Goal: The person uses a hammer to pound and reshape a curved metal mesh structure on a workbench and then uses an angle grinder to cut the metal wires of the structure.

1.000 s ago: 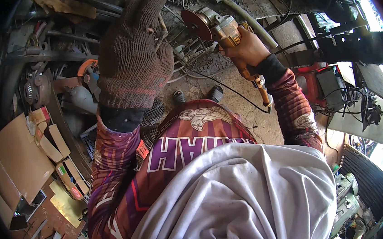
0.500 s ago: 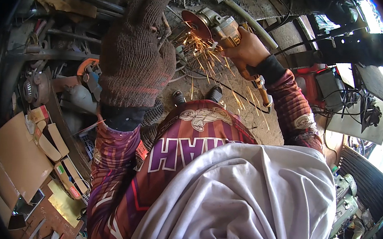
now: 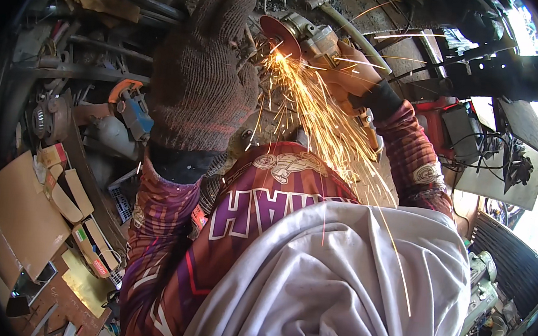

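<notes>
My left hand, in a thick brown knitted glove, is closed around a thin bent metal rod; much of the rod is hidden by the glove. Bare, my right hand grips an angle grinder by its body. The grinder's reddish disc stands close beside the gloved fingers and meets metal at its lower edge. From there a dense stream of orange sparks sprays down and to the right, toward my right forearm and shirt. Sparks partly hide the grinder's rear end.
A hammer with a long handle lies beyond the grinder. Metal bars and a blue-and-orange tool are at the left, above opened cardboard boxes. Cables and a red machine stand at the right.
The sparks have grown from a short scatter into a long, bright stream reaching my shirt. My gloved left hand has shifted slightly right, closer to the disc.
</notes>
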The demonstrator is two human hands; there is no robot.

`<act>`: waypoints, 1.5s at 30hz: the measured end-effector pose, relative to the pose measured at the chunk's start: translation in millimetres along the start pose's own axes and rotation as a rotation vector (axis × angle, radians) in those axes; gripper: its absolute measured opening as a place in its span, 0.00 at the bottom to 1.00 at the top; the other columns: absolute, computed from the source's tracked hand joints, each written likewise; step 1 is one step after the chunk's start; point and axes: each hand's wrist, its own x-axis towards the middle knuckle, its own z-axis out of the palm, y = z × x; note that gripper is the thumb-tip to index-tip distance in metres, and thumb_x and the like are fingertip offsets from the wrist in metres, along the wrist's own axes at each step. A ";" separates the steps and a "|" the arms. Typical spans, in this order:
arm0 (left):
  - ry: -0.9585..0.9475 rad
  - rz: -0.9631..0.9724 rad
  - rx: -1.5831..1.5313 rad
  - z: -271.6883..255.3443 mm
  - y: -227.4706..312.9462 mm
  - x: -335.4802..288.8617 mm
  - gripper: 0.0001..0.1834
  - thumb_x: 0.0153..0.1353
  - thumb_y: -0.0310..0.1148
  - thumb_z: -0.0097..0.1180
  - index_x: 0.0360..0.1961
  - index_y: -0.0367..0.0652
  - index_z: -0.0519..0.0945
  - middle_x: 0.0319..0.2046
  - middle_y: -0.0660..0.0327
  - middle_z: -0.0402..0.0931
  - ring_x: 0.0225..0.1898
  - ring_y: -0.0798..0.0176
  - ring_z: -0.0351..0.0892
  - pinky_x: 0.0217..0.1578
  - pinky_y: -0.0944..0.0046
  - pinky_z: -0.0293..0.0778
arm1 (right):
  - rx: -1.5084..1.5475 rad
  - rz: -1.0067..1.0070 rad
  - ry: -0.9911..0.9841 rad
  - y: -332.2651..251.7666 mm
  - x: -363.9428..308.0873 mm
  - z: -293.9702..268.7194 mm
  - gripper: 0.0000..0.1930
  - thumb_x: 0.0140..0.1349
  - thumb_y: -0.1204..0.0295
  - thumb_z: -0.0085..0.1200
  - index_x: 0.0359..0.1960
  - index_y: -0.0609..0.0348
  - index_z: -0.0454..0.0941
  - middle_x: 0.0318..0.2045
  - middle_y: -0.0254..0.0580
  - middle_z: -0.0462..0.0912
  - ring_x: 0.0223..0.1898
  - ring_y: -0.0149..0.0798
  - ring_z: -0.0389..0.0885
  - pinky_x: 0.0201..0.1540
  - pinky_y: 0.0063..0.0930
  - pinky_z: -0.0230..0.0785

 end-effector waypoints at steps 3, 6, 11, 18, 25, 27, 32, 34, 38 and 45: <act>-0.055 -0.020 -0.071 2.7 -3.4 3.8 0.35 0.49 0.24 0.54 0.63 0.51 0.66 0.58 0.54 0.69 0.54 0.46 0.74 0.54 0.51 0.73 | 0.049 -0.016 0.030 4.1 -0.3 5.6 0.36 0.46 0.51 0.68 0.49 0.70 0.74 0.38 0.57 0.83 0.40 0.49 0.82 0.45 0.36 0.72; -0.017 0.003 -0.046 5.6 -2.7 1.9 0.35 0.50 0.26 0.55 0.63 0.51 0.66 0.58 0.54 0.69 0.53 0.46 0.74 0.52 0.51 0.73 | 0.064 0.062 0.040 2.7 1.5 5.0 0.35 0.48 0.51 0.67 0.49 0.69 0.74 0.38 0.57 0.83 0.40 0.49 0.83 0.44 0.37 0.72; -0.031 -0.028 -0.009 3.6 -1.2 -1.4 0.34 0.50 0.33 0.60 0.62 0.56 0.68 0.59 0.55 0.70 0.49 0.45 0.76 0.51 0.48 0.73 | 0.072 0.018 0.053 -10.7 -4.1 -0.6 0.34 0.49 0.54 0.67 0.50 0.70 0.74 0.39 0.55 0.83 0.41 0.45 0.83 0.46 0.35 0.72; 0.002 0.015 -0.082 5.4 -3.2 1.1 0.35 0.52 0.29 0.57 0.63 0.51 0.65 0.58 0.55 0.69 0.52 0.48 0.75 0.50 0.51 0.74 | 0.178 -0.008 -0.021 -7.4 -1.8 -0.2 0.31 0.48 0.58 0.68 0.50 0.65 0.76 0.47 0.55 0.80 0.46 0.43 0.80 0.49 0.32 0.71; -0.017 0.000 0.028 9.8 -6.9 0.8 0.34 0.51 0.26 0.55 0.63 0.52 0.65 0.59 0.55 0.68 0.54 0.48 0.74 0.52 0.52 0.72 | -0.050 -0.078 0.109 21.0 2.8 18.5 0.32 0.50 0.51 0.65 0.45 0.70 0.76 0.32 0.57 0.83 0.38 0.55 0.82 0.43 0.40 0.72; -0.003 0.034 -0.013 9.7 -8.2 2.7 0.34 0.51 0.26 0.54 0.63 0.52 0.65 0.59 0.54 0.67 0.54 0.48 0.74 0.52 0.52 0.72 | 0.076 -0.072 0.114 29.1 4.7 24.1 0.33 0.50 0.50 0.65 0.46 0.70 0.75 0.32 0.58 0.83 0.38 0.55 0.82 0.44 0.40 0.72; -0.107 -0.053 0.014 4.9 -2.9 -0.4 0.34 0.51 0.26 0.55 0.63 0.51 0.66 0.58 0.54 0.69 0.53 0.48 0.74 0.52 0.52 0.72 | 0.039 -0.138 0.101 29.2 4.5 20.1 0.33 0.50 0.50 0.64 0.47 0.69 0.74 0.36 0.59 0.83 0.39 0.55 0.82 0.45 0.39 0.72; -0.042 -0.038 0.006 12.1 -3.7 -1.6 0.34 0.51 0.25 0.55 0.63 0.52 0.66 0.57 0.54 0.69 0.53 0.48 0.74 0.51 0.52 0.73 | 0.071 -0.032 0.122 9.2 1.0 13.9 0.34 0.51 0.49 0.65 0.47 0.69 0.74 0.36 0.59 0.83 0.39 0.54 0.82 0.44 0.40 0.72; 0.022 0.026 -0.075 7.8 -2.4 0.6 0.34 0.51 0.25 0.56 0.62 0.52 0.66 0.57 0.54 0.70 0.53 0.47 0.75 0.50 0.52 0.74 | 0.235 -0.025 0.117 11.3 3.3 20.2 0.34 0.50 0.50 0.65 0.48 0.69 0.75 0.36 0.58 0.83 0.39 0.55 0.82 0.43 0.41 0.73; 0.010 0.028 -0.054 2.1 7.1 8.4 0.33 0.51 0.26 0.57 0.62 0.52 0.67 0.57 0.54 0.70 0.52 0.46 0.75 0.49 0.51 0.74 | 0.290 -0.295 0.030 55.3 9.5 33.5 0.31 0.52 0.52 0.64 0.48 0.69 0.75 0.37 0.56 0.83 0.39 0.53 0.82 0.43 0.39 0.73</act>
